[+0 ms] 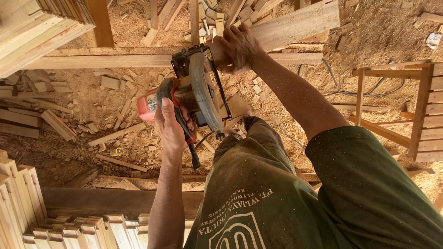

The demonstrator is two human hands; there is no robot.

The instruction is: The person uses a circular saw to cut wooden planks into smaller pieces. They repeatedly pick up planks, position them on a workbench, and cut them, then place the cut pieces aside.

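Observation:
My left hand (170, 130) is wrapped around the handle of an orange and black circular saw (196, 92). The saw's round guard and blade stand on edge over the end of a long pale wooden plank (295, 25). My right hand (237, 48) presses down on that plank just beside the saw. The plank runs up and to the right, resting across a long wooden beam (106, 61). My knee in dusty green cloth (256, 133) is bent right under the saw. The saw's black cord (194, 159) hangs down below the handle.
Sawdust and several short offcuts (110, 83) cover the floor. Stacks of cut slats (18, 203) stand at the lower left, and stacked boards (32, 27) fill the upper left. A slatted wooden frame (417, 106) stands at the right, with a cable (364, 93) on the floor nearby.

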